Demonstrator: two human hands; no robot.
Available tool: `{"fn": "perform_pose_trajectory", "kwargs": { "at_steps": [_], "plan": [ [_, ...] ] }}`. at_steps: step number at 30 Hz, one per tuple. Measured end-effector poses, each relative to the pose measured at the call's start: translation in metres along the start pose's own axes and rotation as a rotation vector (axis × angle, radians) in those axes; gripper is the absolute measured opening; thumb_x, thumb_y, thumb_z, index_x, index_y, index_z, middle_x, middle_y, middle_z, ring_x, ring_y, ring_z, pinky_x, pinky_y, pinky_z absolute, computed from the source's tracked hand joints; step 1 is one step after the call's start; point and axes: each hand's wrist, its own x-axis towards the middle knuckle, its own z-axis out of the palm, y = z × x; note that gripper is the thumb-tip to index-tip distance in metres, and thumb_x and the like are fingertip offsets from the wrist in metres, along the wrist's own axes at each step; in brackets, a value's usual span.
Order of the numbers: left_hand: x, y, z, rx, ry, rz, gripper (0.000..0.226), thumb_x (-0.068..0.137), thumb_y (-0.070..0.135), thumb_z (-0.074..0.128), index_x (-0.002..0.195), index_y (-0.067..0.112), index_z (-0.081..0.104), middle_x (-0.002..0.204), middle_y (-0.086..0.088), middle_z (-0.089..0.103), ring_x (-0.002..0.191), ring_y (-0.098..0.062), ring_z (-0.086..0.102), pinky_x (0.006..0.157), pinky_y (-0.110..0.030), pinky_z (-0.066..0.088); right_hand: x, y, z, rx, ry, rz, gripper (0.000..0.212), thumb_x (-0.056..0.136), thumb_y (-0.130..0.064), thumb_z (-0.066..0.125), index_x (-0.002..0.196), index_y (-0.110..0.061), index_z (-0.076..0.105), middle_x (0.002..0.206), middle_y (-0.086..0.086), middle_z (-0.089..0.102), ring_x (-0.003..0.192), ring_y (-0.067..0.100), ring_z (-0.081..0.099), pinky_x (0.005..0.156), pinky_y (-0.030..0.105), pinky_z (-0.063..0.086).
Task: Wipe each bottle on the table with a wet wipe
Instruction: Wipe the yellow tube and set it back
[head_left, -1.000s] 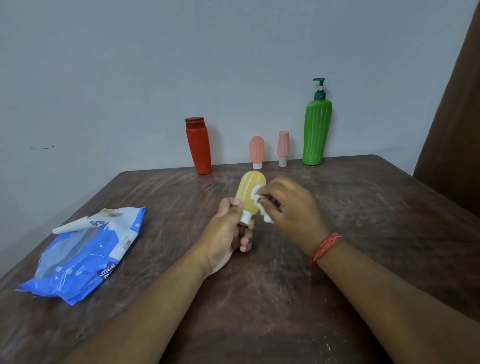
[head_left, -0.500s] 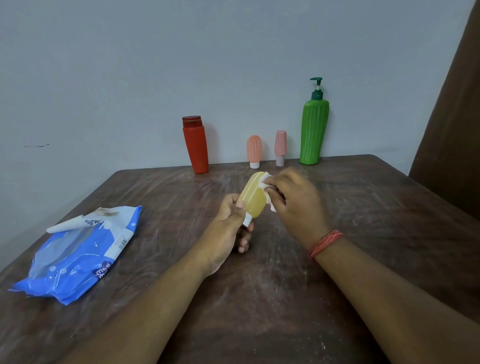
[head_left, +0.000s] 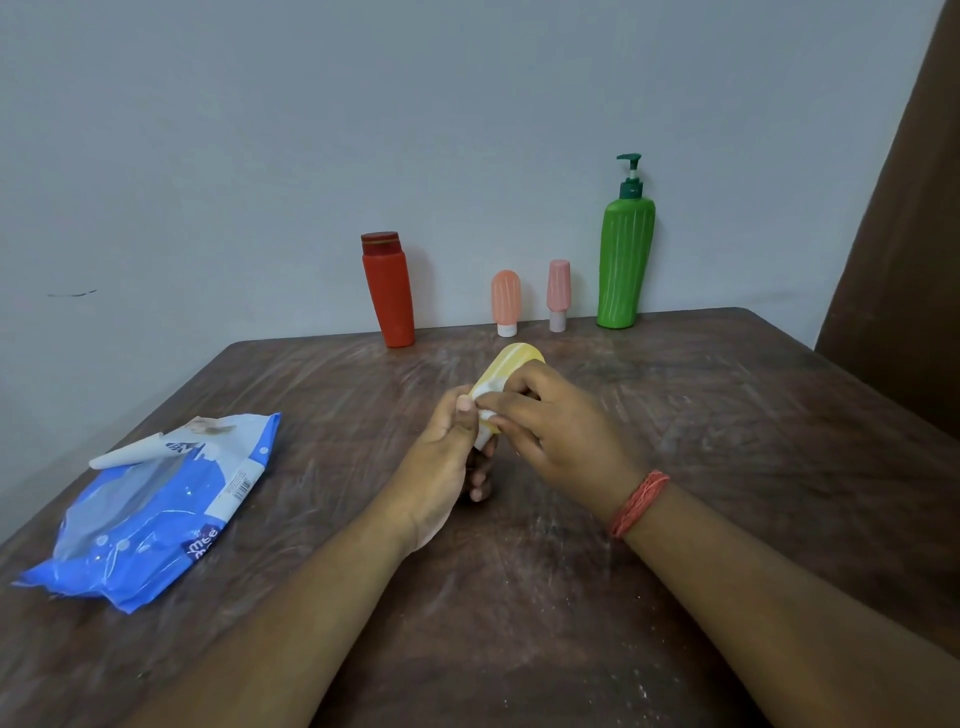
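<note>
My left hand (head_left: 447, 457) grips a small yellow bottle (head_left: 511, 359) by its white cap end, tilted up and away over the middle of the table. My right hand (head_left: 561, 431) pinches a crumpled white wet wipe (head_left: 488, 387) against the bottle's lower body, just above the left thumb. Most of the wipe is hidden under the fingers. At the back edge stand a red bottle (head_left: 389, 288), an orange tube (head_left: 505, 302), a pink tube (head_left: 558, 294) and a tall green pump bottle (head_left: 625, 249).
A blue wet wipe pack (head_left: 150, 509) with its flap peeled open lies at the left of the brown table (head_left: 727, 415). A grey wall rises right behind the bottles. A dark brown surface stands at the far right.
My right hand has slid the wipe down the yellow bottle from its upper end toward the cap, close to my left thumb. The left hand holds the bottle in about the same place.
</note>
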Motion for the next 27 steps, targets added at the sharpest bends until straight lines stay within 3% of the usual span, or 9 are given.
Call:
{"fn": "perform_pose_trajectory", "kwargs": {
  "at_steps": [4,8,13,15,18,24,27],
  "plan": [
    [-0.001,-0.001,-0.002,0.009,-0.054,-0.014,0.049,0.087,0.074,0.045,0.123,0.044,0.058,0.083,0.005,0.055,0.062,-0.009,0.046,0.056,-0.027,0.044,0.001,0.003,0.000,0.007,-0.012,-0.023,0.017,0.091,-0.012,0.066,0.107,-0.013,0.071,0.094,0.002,0.055,0.070,0.013,0.051,0.053,0.028,0.047],
    [0.001,-0.002,-0.009,0.066,-0.096,-0.037,0.039,0.097,0.054,0.047,0.133,0.042,0.054,0.085,0.003,0.048,0.065,-0.009,0.044,0.060,-0.028,0.045,-0.001,0.011,-0.004,-0.040,-0.051,-0.006,0.026,0.090,-0.012,0.067,0.115,-0.018,0.069,0.093,0.002,0.054,0.069,0.017,0.053,0.054,0.036,0.051],
    [0.003,-0.004,-0.008,0.232,-0.094,-0.060,0.029,0.104,0.045,0.043,0.133,0.049,0.042,0.088,-0.002,0.048,0.063,-0.008,0.046,0.063,-0.028,0.046,0.001,0.020,-0.009,-0.096,0.071,0.182,0.020,0.092,-0.013,0.064,0.111,-0.012,0.071,0.097,0.005,0.059,0.078,0.023,0.060,0.067,0.039,0.054],
    [0.003,-0.004,-0.008,0.245,-0.076,-0.065,0.020,0.106,0.044,0.043,0.125,0.048,0.038,0.081,0.001,0.049,0.060,-0.007,0.046,0.060,-0.027,0.047,0.000,0.011,-0.007,-0.046,0.026,0.126,0.018,0.092,-0.011,0.065,0.109,-0.013,0.072,0.100,0.006,0.061,0.079,0.022,0.062,0.069,0.033,0.052],
    [0.003,-0.004,-0.008,0.294,-0.056,-0.067,0.016,0.105,0.047,0.044,0.118,0.043,0.035,0.068,0.011,0.050,0.056,-0.006,0.046,0.060,-0.027,0.046,0.001,0.001,-0.005,-0.055,-0.069,0.021,0.018,0.089,-0.009,0.067,0.106,-0.011,0.072,0.095,0.006,0.060,0.074,0.023,0.060,0.061,0.039,0.053],
    [0.004,-0.006,-0.008,0.394,-0.055,-0.084,0.019,0.106,0.043,0.042,0.121,0.039,0.032,0.076,0.003,0.051,0.054,-0.002,0.049,0.058,-0.020,0.046,0.002,0.018,-0.013,-0.116,0.105,0.179,0.015,0.091,-0.010,0.067,0.105,-0.010,0.073,0.092,0.007,0.060,0.077,0.023,0.059,0.064,0.039,0.054],
    [0.004,-0.006,-0.009,0.391,-0.052,-0.087,0.016,0.106,0.043,0.044,0.116,0.044,0.032,0.064,0.014,0.054,0.056,-0.004,0.050,0.061,-0.025,0.047,0.001,0.007,-0.009,-0.043,-0.027,0.036,0.016,0.091,-0.011,0.067,0.106,-0.013,0.071,0.095,0.003,0.058,0.079,0.019,0.059,0.063,0.034,0.052]
  ]
}}
